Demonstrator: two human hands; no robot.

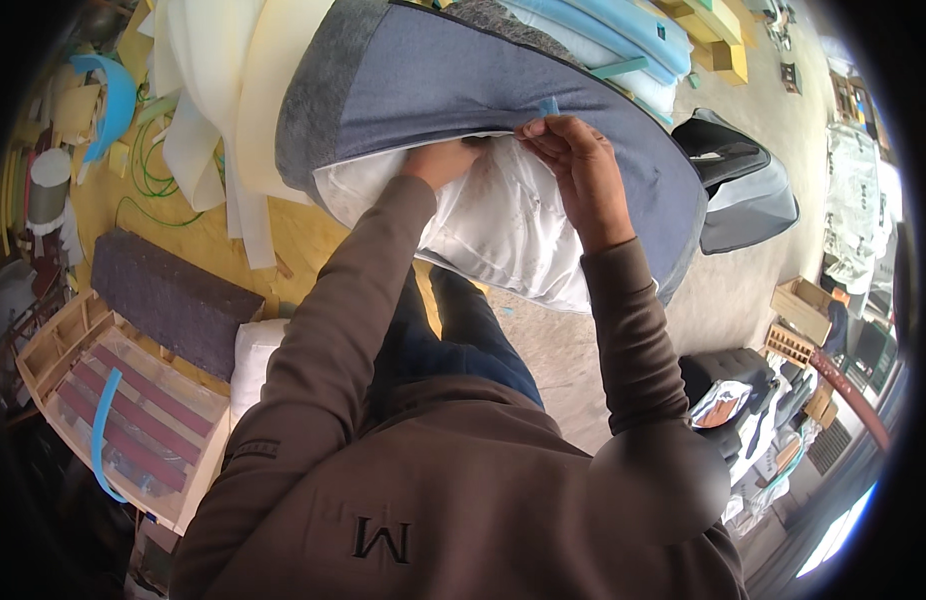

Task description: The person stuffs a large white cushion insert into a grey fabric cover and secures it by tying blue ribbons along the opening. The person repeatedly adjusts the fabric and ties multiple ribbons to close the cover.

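A large cushion cover (pixel 433 95) in blue-grey cloth with darker grey ends lies across the work surface in front of me. Its near side gapes, and a white, wrinkled inner lining or filling (pixel 513 220) shows there. My left hand (pixel 443 162) reaches into the gap, its fingers hidden under the cloth edge. Just to the right, my right hand (pixel 581 175) is closed, thumb and fingers pinching the edge of the opening. A small light-blue tab (pixel 549 105) stands by its fingertips; what it is I cannot make out.
Pale foam sheets (pixel 208 90) hang over the yellow table (pixel 303 225) at left. A wooden seat frame (pixel 133 400) and a dark grey padded block (pixel 173 300) stand lower left. Black-and-grey covers (pixel 748 190) lie on the floor at right.
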